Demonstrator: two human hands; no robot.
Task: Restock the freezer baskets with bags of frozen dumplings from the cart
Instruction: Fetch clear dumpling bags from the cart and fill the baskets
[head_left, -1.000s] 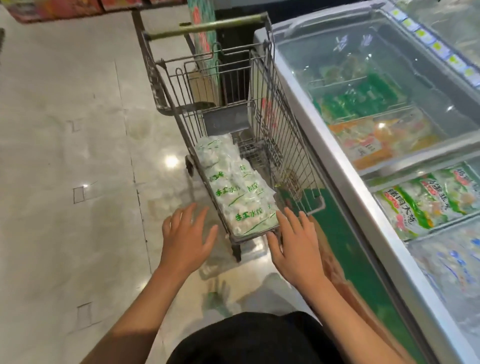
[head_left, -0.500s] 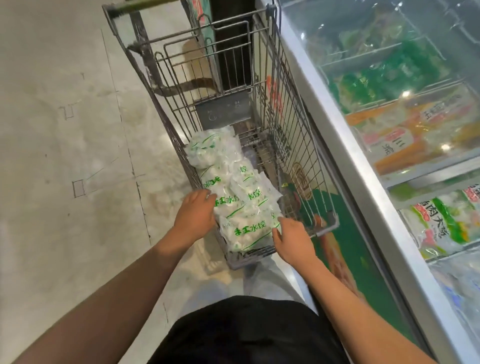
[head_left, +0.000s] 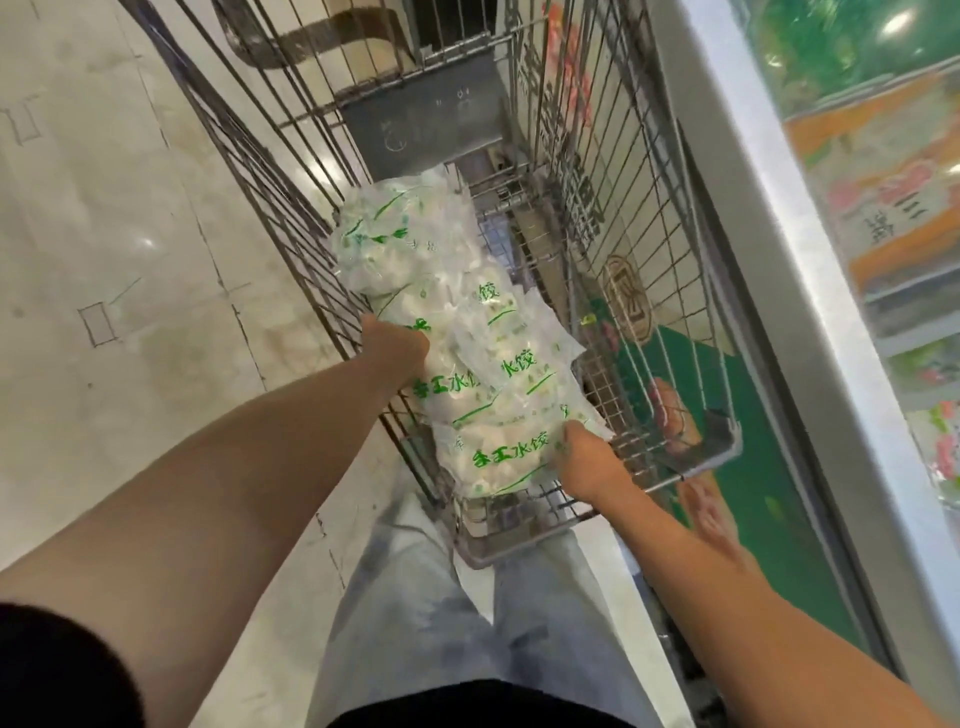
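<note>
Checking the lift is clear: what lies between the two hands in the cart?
Head view: only the stack of dumpling bags lies between the left hand and right hand.

cart: wire, beside the freezer
dumpling bags: piled inside the cart
left hand: grips one bag
right hand: grips the nearest bag

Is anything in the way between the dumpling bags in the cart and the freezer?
Yes. The cart's wire side wall stands between the dumpling bags and the freezer, so they must be lifted over it. Glass seems to cover the freezer here.
</note>
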